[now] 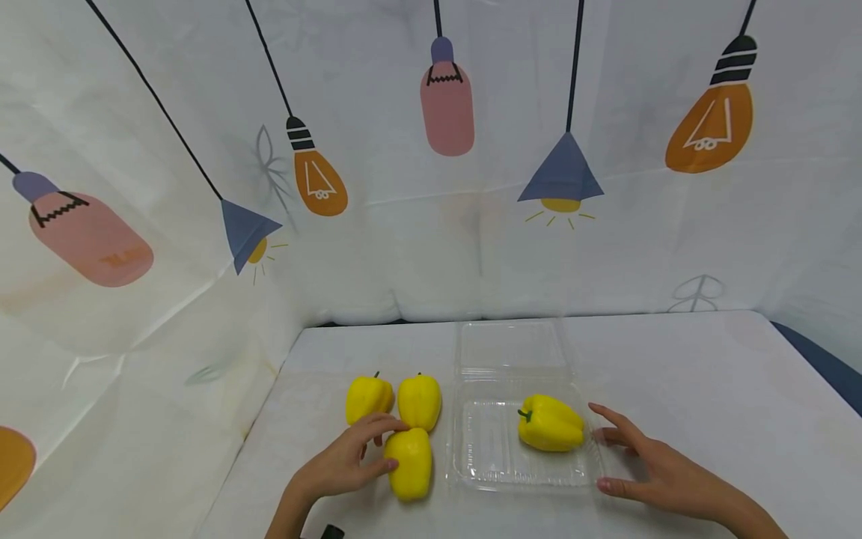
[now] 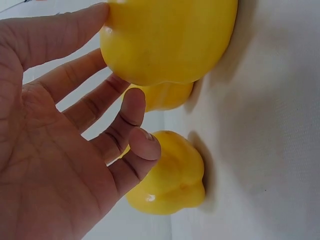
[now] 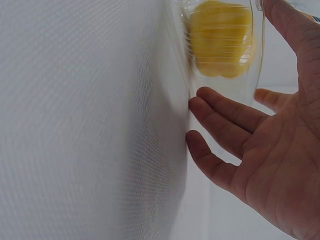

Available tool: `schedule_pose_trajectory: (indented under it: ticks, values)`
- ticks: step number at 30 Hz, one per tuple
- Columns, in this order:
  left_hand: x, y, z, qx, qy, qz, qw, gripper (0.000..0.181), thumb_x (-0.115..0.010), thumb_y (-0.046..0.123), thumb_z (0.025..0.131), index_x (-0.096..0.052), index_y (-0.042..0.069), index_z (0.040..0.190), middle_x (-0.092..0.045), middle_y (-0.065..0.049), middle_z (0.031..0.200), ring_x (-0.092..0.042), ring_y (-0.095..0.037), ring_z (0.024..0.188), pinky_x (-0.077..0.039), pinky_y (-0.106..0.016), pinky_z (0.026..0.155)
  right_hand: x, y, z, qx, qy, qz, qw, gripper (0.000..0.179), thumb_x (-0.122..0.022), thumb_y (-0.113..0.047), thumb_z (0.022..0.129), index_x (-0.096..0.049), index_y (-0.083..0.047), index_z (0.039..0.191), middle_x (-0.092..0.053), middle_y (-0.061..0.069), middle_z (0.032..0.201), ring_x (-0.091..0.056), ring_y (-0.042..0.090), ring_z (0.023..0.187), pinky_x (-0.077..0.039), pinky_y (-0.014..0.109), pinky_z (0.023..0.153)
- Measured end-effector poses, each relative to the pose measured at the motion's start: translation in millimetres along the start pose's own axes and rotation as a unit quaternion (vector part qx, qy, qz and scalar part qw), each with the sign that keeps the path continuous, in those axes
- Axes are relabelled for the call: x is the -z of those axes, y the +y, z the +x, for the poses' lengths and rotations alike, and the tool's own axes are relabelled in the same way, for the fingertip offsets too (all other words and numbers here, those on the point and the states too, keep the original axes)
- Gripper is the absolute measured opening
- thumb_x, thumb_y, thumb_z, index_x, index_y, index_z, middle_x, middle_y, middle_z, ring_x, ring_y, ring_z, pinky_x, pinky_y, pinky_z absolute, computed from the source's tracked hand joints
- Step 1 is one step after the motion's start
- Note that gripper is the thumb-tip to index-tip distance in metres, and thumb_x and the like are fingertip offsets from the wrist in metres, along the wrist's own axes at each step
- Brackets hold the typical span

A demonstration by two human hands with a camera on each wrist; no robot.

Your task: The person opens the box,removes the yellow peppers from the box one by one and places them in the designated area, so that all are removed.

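My left hand [image 1: 353, 457] is at the nearest yellow bell pepper [image 1: 411, 466], thumb tip on its side and index finger at its far end; the left wrist view shows the pepper [image 2: 170, 40] between them, the other fingers bent behind. Two more yellow bell peppers, a left one [image 1: 367, 398] and a right one [image 1: 420, 403], stand just beyond. To the right lies a clear plastic clamshell box [image 1: 485, 480] with its lid [image 1: 512, 344] folded back. One yellow bell pepper [image 1: 552, 424] lies on its side in it. My right hand [image 1: 656, 475] spreads its fingers at the box's right rim.
All of this is on a white-covered table [image 1: 700, 374]. Behind it hangs a pale curtain [image 1: 404, 247] printed with lamps and bulbs, which also runs down the left side. A small dark object [image 1: 332, 532] shows by the left wrist.
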State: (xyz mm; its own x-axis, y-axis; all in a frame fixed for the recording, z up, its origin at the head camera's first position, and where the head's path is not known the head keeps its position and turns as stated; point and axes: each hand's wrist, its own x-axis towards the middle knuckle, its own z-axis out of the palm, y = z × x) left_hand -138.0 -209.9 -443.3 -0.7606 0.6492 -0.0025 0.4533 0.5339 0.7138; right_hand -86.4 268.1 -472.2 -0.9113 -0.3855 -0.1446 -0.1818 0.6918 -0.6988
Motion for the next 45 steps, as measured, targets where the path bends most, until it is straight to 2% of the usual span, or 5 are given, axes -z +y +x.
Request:
schedule_pose_trajectory:
  ticks: [8,15,24,35,45]
  values:
    - [-1.3,-2.5,1.1,-0.022,0.012,0.004,0.9997,0.044,-0.065,0.021,0.090,-0.051,0.015,0.131,-0.054,0.001,0.125,-0.050,-0.024,0.086,-0.044,-0.027,0.060,0,1,1.2,0.004,0.005,-0.008,0.9999,0.092,-0.068,-0.047,0.082,-0.008,-0.029,0.150,-0.055,0.009,0.130,-0.053,0.038,0.112,-0.044,0.061,0.083]
    - [-0.3,-0.2,0.0,-0.030,0.013,0.013,0.9994,0.043,-0.062,0.025,0.092,-0.049,0.014,0.132,-0.055,0.004,0.124,-0.050,-0.019,0.087,-0.045,-0.026,0.062,-1,2,1.9,-0.002,0.000,-0.005,1.0000,0.092,-0.068,-0.047,0.082,-0.008,-0.028,0.150,-0.055,0.010,0.130,-0.053,0.039,0.112,-0.044,0.061,0.082]
    - [0.9,11.3,0.9,0.003,0.048,0.018,0.9987,0.045,-0.064,0.033,0.090,-0.052,0.016,0.129,-0.057,0.001,0.123,-0.052,-0.020,0.088,-0.045,-0.026,0.064,0,1,2.3,-0.007,-0.003,-0.006,1.0000,0.092,-0.068,-0.047,0.082,-0.009,-0.028,0.150,-0.055,0.010,0.130,-0.053,0.039,0.111,-0.045,0.060,0.082]
    - [-3.9,24.4,12.5,-0.013,0.106,0.023,0.9941,0.039,-0.064,0.034,0.089,-0.057,0.017,0.123,-0.061,0.004,0.115,-0.052,-0.013,0.085,-0.045,-0.026,0.062,0,3,2.1,-0.011,-0.007,-0.004,0.9999,0.091,-0.067,-0.047,0.083,-0.008,-0.029,0.150,-0.054,0.010,0.131,-0.054,0.035,0.111,-0.045,0.060,0.081]
    - [-6.3,39.2,27.1,0.002,0.119,0.018,0.9927,0.042,-0.063,0.040,0.088,-0.057,0.018,0.123,-0.061,0.005,0.110,-0.051,-0.013,0.086,-0.047,-0.029,0.064,0,2,2.1,-0.009,-0.004,-0.004,0.9999,0.091,-0.067,-0.046,0.082,-0.008,-0.030,0.150,-0.054,0.011,0.130,-0.054,0.035,0.110,-0.046,0.060,0.081]
